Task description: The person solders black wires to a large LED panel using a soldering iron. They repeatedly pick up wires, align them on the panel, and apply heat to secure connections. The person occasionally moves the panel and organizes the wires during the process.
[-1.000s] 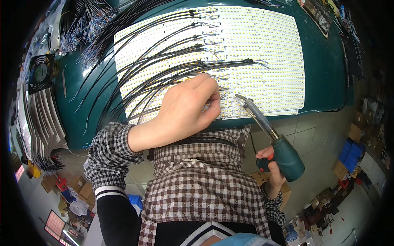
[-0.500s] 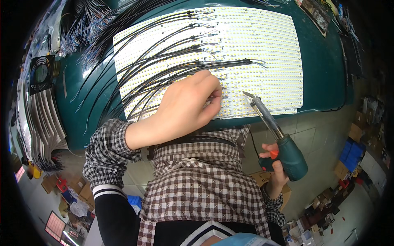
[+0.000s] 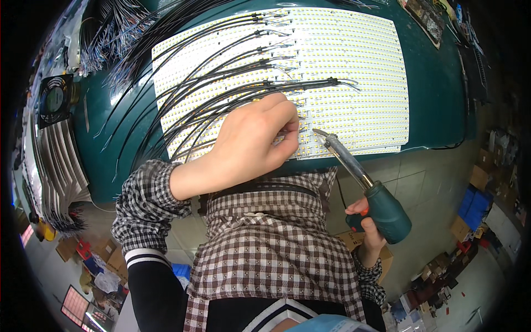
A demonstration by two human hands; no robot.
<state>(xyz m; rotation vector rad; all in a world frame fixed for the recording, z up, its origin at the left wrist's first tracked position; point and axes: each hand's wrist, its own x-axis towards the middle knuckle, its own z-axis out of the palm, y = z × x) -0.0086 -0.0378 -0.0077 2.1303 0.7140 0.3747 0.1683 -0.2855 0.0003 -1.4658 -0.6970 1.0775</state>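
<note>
A white LED board panel point(image 3: 354, 66), made of many strips with yellow diodes, lies on the green work surface. Black cables point(image 3: 204, 66) with bare coloured ends run across its left half. My left hand point(image 3: 249, 135) rests over the panel's lower middle, thumb and fingers pinched; it hides whatever is between the fingertips, probably a wire end. Wrapped round the trigger grip of a green soldering gun point(image 3: 390, 213), my right hand point(image 3: 371, 229) is just past the panel's near edge. The gun's metal tip point(image 3: 319, 133) points at the strips' middle, close to my left fingertips.
Bundles of cables point(image 3: 119, 33) lie at the far left. A black fan point(image 3: 55, 99) and a stack of white strips point(image 3: 55, 160) stand along the left edge. A dark flat piece point(image 3: 421, 19) sits at the far right. Boxes point(image 3: 475, 202) are on the floor at right.
The soldering gun has moved left, and its tip is now nearer my left fingertips. My left hand has stayed almost still.
</note>
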